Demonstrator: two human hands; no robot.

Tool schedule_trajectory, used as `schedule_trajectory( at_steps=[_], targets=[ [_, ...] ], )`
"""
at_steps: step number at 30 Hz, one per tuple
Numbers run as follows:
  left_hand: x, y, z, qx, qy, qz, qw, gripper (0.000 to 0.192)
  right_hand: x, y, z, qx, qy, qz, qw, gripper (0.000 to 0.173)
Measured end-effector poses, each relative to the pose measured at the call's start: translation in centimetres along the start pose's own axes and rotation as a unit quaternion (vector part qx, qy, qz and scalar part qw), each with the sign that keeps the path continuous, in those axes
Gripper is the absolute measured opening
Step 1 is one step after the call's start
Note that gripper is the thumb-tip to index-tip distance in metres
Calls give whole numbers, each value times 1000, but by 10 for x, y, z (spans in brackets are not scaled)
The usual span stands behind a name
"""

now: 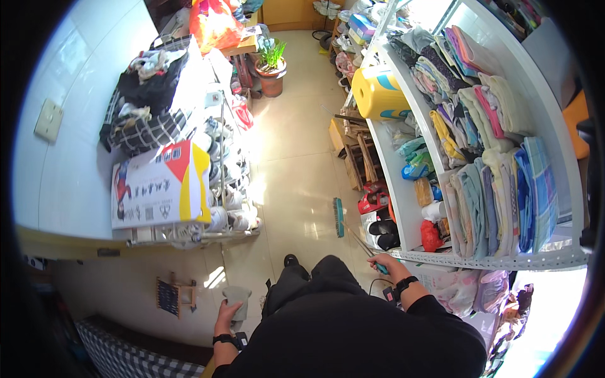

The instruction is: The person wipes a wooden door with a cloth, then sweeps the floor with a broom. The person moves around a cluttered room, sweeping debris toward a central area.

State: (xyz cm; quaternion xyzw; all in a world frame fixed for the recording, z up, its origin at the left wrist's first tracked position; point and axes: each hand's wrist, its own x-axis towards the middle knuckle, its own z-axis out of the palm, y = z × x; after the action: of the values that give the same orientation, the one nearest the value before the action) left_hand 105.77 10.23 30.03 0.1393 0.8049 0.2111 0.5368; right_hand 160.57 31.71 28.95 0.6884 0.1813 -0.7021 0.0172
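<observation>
My right hand [385,265] grips the teal handle end of a long-handled floor brush [338,218]. Its teal bristle head rests on the tiled floor [293,184], near the foot of the shelving at right. A grey-green cloth [240,302] hangs from my left hand [228,315], low at my left side. One dark shoe [291,260] shows below my trousers. Each wrist wears a black strap with a small device.
A metal shoe rack [236,231] with a large printed carton [160,186] on top stands at left. Shelving with folded cloths [491,203] lines the right. A potted plant [271,75] is ahead; a folding stool [176,295] stands left of me, beside a checked cover [132,352].
</observation>
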Motion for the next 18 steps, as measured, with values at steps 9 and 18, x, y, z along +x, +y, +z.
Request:
schedule_trajectory(
  at_steps=[9, 18],
  targets=[
    [56, 71, 29, -83, -136, -54, 986, 54, 31, -157, -30, 1, -13, -74, 997, 22],
    [97, 225, 106, -35, -43, -99, 994, 54, 90, -458, -69, -10, -50, -55, 997, 19]
  ],
)
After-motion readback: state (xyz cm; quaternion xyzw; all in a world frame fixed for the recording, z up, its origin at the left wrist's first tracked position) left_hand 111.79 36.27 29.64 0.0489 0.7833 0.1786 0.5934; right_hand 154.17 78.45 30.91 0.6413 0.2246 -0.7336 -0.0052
